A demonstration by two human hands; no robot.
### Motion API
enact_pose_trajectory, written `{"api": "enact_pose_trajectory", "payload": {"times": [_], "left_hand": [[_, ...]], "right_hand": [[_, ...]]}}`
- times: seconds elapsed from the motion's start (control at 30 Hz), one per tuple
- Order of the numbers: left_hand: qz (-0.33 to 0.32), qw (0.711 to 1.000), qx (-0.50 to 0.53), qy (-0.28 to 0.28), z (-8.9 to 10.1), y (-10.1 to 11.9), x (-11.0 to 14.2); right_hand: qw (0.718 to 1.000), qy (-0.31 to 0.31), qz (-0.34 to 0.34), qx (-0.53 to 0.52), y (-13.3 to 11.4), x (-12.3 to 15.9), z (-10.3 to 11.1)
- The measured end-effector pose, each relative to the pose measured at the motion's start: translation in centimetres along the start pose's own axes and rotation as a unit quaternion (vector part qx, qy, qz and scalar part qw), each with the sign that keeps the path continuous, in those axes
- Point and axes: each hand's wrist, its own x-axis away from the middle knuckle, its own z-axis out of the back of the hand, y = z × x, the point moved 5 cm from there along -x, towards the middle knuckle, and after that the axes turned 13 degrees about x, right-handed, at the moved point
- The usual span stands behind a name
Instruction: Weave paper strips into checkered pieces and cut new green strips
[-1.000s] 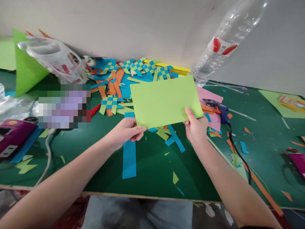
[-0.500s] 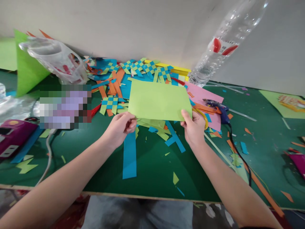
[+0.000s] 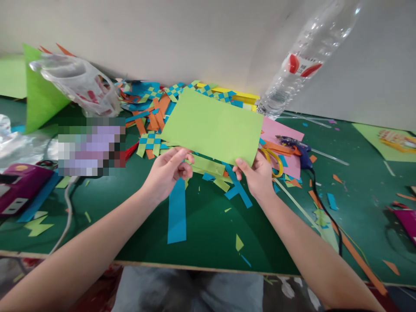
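Note:
A light green paper sheet point(image 3: 214, 125) is held up over the table, tilted so that its right end hangs lower. My right hand point(image 3: 260, 173) is closed on its lower right corner, thumb in front and fingers partly behind. At the lower edge, left of the middle, my left hand point(image 3: 169, 171) has thumb and fingers curled together against the paper. Below the sheet lie green paper pieces point(image 3: 206, 167) and a blue paper strip point(image 3: 177, 212). Yellow-handled scissors point(image 3: 276, 164) are beside my right hand, their blades hidden.
Woven blue-green paper pieces point(image 3: 151, 141) and orange strips lie behind. A plastic bottle point(image 3: 302, 65) leans at the wall. To the right are a glue gun point(image 3: 303, 154) and its black cord. A plastic bag point(image 3: 87, 86), a blurred phone point(image 3: 94, 149) and a purple box point(image 3: 24, 188) stand left.
The green sheet has turned clockwise, its left end reaching farther left past my left hand. My right hand has moved slightly left, and more of the scissors' handle shows.

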Motion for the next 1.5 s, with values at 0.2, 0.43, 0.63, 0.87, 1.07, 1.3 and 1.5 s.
{"api": "enact_pose_trajectory", "payload": {"times": [0.2,0.43,0.63,0.87,1.07,1.3,1.5], "left_hand": [[0.099,0.991,-0.094,-0.013,0.4,-2.2,-0.1],[0.085,0.995,-0.047,0.038,0.5,-1.9,-0.3],[0.058,0.995,-0.037,0.074,0.9,-1.3,-0.4],[0.016,0.994,-0.042,0.099,1.3,-0.3,-0.7],[-0.098,0.988,0.010,0.119,2.5,1.4,-1.1],[-0.290,0.944,-0.076,0.136,3.1,3.7,-0.2],[-0.577,0.613,-0.493,-0.219,-3.2,1.6,4.5]], "right_hand": [[0.997,-0.078,-0.028,0.008,0.4,0.4,-0.9],[0.995,-0.069,-0.057,0.053,1.1,0.2,-0.8],[0.996,-0.032,-0.045,0.071,0.7,0.1,-0.4],[0.997,0.045,-0.008,0.061,0.8,-0.6,0.9],[0.992,0.126,0.008,0.028,1.0,-0.9,2.1],[0.991,0.129,0.039,0.006,0.7,-1.2,2.4],[0.996,0.021,-0.009,0.084,0.7,-0.5,0.5]]}}
